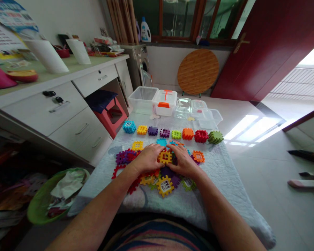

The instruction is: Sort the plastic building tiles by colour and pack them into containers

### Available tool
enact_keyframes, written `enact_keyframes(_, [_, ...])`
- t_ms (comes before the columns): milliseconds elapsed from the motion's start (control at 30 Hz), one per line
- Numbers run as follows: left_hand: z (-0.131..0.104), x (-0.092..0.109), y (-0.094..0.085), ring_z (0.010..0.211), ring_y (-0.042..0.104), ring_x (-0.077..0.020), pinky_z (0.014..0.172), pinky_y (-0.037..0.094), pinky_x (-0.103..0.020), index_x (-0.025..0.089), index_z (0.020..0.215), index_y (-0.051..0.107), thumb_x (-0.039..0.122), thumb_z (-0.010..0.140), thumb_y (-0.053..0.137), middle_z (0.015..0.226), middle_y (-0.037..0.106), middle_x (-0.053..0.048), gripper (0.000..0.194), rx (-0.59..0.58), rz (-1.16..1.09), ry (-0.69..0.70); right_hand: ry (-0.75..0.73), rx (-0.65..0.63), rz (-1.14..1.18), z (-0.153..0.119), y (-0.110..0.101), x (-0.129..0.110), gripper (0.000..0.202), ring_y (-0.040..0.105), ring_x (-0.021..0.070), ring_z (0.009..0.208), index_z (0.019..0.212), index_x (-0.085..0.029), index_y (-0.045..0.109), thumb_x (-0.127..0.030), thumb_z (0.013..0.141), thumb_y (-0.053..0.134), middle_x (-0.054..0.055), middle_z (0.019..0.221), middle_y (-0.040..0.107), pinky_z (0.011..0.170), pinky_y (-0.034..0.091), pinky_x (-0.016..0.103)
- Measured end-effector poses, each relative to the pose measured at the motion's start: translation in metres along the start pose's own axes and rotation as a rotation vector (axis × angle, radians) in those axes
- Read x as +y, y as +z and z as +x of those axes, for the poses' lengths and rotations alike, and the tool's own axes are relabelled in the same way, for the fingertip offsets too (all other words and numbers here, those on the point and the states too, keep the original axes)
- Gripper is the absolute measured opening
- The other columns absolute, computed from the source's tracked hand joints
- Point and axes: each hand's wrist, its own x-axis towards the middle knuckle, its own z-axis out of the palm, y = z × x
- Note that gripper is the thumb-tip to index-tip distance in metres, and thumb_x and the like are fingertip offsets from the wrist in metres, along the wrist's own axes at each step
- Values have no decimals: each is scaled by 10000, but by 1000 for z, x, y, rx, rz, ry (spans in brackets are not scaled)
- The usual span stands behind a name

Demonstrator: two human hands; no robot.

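Observation:
Both of my hands meet over a pile of coloured plastic tiles with notched edges. Between them is a yellow window tile (165, 157). My left hand (149, 157) has its fingers and thumb closed on the tile's left side, and my right hand (182, 160) grips its right side. Purple tiles (124, 157) lie left of the hands, an orange tile (198, 156) lies to the right, and another yellow tile (165, 186) with a white window is nearer my body. Tiles under my palms are partly hidden.
Behind the pile runs a row of tile stacks, from blue (129, 127) to olive green (215, 137). Clear plastic boxes (143, 99) and a lidded box with orange latches (165, 103) stand at the table's far end. A green basket (38, 205) is at the left.

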Motion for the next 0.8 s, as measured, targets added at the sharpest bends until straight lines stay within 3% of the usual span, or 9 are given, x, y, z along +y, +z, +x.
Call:
enact_keyframes(233, [7,6,-1,935,586,-271,859,466,-373,172,909,597,403,713,676,963,633,-106,313,-24,62,2,-5,16,10,-2,0,1,690,460,312,1239,1374,-181,455,-233,722,673,131,1279,585,1070,362,515])
enact_keyframes(633, [10,15,-7,951,582,-299,864,465,-414,165,911,613,432,690,675,967,635,-121,352,1,227,-13,-39,128,82,-1,-1,-4,723,448,310,1254,1396,-230,407,-188,718,653,112,1242,578,1073,358,539])
enact_keyframes(800, [9,-11,-28,999,574,-273,917,453,-382,162,1044,631,376,682,688,1023,626,-103,425,75,234,-3,-8,210,155,-3,-12,-4,701,513,277,1179,1418,-236,359,-223,778,643,97,1212,589,1043,397,513])
